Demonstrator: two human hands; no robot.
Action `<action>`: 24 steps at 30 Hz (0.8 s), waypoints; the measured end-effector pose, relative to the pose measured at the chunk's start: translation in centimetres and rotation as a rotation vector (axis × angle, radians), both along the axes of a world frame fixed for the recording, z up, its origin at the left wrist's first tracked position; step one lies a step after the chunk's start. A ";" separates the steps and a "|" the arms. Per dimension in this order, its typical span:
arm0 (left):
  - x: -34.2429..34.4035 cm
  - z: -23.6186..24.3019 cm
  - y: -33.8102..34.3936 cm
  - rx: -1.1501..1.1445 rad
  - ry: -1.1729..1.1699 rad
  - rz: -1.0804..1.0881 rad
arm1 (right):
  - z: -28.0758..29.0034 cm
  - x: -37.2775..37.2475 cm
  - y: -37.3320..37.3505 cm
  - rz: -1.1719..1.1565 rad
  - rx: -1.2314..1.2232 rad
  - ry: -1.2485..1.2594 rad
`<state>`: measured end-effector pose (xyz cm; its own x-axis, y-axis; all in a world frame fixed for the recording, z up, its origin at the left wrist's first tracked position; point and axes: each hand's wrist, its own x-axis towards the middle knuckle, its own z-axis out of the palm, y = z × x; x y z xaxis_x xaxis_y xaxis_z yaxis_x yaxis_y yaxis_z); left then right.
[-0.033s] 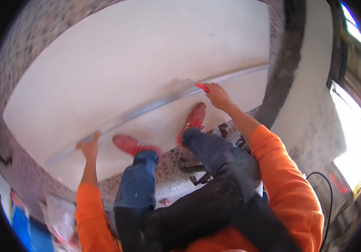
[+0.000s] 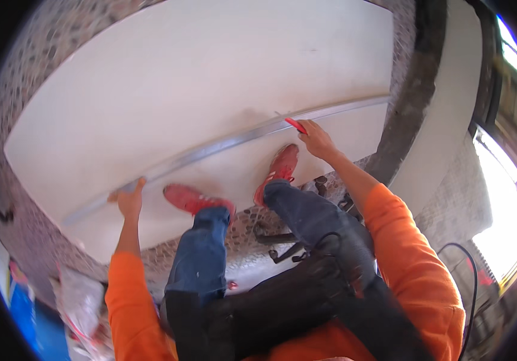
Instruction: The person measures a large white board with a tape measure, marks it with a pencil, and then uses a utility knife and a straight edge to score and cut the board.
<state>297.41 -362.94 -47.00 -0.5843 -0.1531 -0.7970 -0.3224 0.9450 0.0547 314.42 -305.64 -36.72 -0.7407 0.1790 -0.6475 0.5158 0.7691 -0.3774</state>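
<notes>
A large white board [image 2: 210, 72] lies flat, with a long silver metal bar [image 2: 210, 148] slanting across it, its right end farther away. My left hand [image 2: 128, 198] grips the bar near its left end, thumb on one side and fingers on the other. In my right hand [image 2: 317, 139] is a red utility knife [image 2: 295, 125], held just at the bar's near edge right of the middle. Its thin grey tip reaches past the bar's far edge; I cannot tell whether it touches the board.
My red shoes [image 2: 192, 198] stand on the board's near part. Around it runs a pebbled floor [image 2: 51, 48], with a dark strip [image 2: 412, 102] and pale surface [image 2: 460, 84] on the right. A clear plastic bag [image 2: 78, 298] lies lower left; a black cable [image 2: 472, 271] curves lower right.
The view has shifted slightly. My left hand and the bar's left end appear a little higher; my right hand with the knife appears slightly farther right. Both grips stay the same.
</notes>
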 end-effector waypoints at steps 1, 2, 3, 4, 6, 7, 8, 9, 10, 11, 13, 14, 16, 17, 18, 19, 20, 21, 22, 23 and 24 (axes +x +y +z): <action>0.3 0.2 -0.6 -0.044 0.046 0.052 | 0.9 -1.1 -1.7 -0.082 -0.061 0.018; 0.9 0.1 -1.8 -0.090 0.089 0.102 | 1.9 -2.5 -3.7 -0.171 -0.181 -0.122; 1.4 0.2 -2.0 -0.117 0.120 0.131 | 3.5 -4.3 -5.4 -0.261 -0.283 -0.273; 1.9 0.6 -1.4 -0.137 0.149 0.157 | 5.1 -5.9 -6.9 -0.351 -0.366 -0.428; 1.1 2.3 1.4 -0.058 0.153 0.268 | 8.1 -7.8 -9.9 -0.461 -0.523 -0.445; 0.6 2.7 1.8 -0.054 0.133 0.288 | 9.1 -8.8 -11.6 -0.514 -0.608 -0.456; 0.6 3.3 1.9 -0.053 0.111 0.307 | 9.7 -9.6 -13.1 -0.518 -0.657 -0.481; 0.4 4.1 3.1 -0.044 0.065 0.335 | 10.7 -10.4 -14.0 -0.546 -0.648 -0.530; 0.1 5.0 3.3 -0.057 0.035 0.368 | 10.9 -11.1 -15.5 -0.561 -0.662 -0.578; -0.9 6.2 2.7 -0.071 0.024 0.409 | 11.3 -12.6 -17.5 -0.559 -0.681 -0.614; -0.3 5.9 1.7 -0.067 0.035 0.433 | 11.2 -15.2 -21.3 -0.496 -0.723 -0.629; -0.4 5.7 2.0 -0.052 0.032 0.413 | 11.1 -16.0 -22.5 -0.475 -0.732 -0.634; -0.6 6.0 2.6 -0.023 0.037 0.441 | 11.4 -17.6 -24.8 -0.495 -0.764 -0.652; -0.9 6.2 2.9 -0.003 0.046 0.487 | 11.2 -18.5 -26.1 -0.463 -0.762 -0.676; -1.2 6.4 2.9 0.024 0.061 0.533 | 11.4 -19.5 -27.4 -0.432 -0.756 -0.693; -1.0 6.5 2.7 0.038 0.076 0.558 | 11.4 -20.0 -28.5 -0.407 -0.747 -0.716; -0.8 6.6 2.4 0.050 0.092 0.581 | 11.1 -20.4 -29.6 -0.384 -0.786 -0.726; -0.3 6.3 2.1 0.060 0.110 0.602 | 10.9 -20.4 -30.8 -0.309 -0.753 -0.685; 0.5 6.1 2.1 0.050 0.198 0.639 | 10.8 -20.4 -31.9 -0.236 -0.723 -0.642; 1.5 6.1 2.1 0.050 0.310 0.614 | 10.8 -20.4 -32.9 -0.164 -0.698 -0.599; 4.3 5.7 0.0 -0.007 0.414 0.578 | 10.3 -19.6 -35.0 -0.100 -0.710 -0.572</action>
<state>301.71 -362.99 -41.31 -0.6624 -0.5342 -0.5252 -0.7264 0.6294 0.2759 294.87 -340.65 -26.41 -0.2757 -0.3548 -0.8934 0.8213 0.3959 -0.4107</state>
